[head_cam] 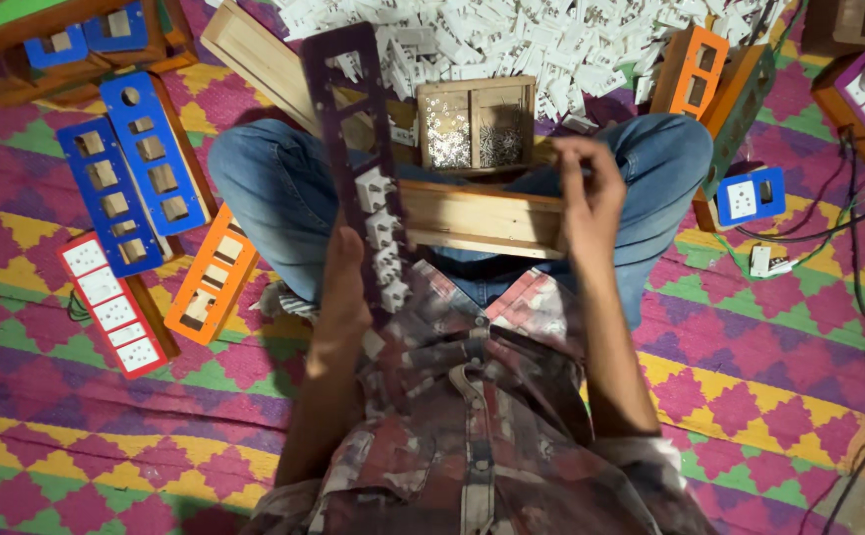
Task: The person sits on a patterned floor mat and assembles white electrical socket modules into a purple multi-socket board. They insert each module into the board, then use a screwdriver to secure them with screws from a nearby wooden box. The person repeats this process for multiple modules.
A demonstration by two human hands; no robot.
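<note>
Now | left hand (pixel 345 287) fingers grip purple panel (pixel 353 129) (upright) | right hand (pixel 591 198) fingers pinched above wooden box (pixel 482 218)

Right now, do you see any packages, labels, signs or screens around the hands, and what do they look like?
None that I can see: no packages, labels, signs or screens.
Left hand holds a long purple panel with white sockets.
Right hand hovers over a wooden box.
</note>
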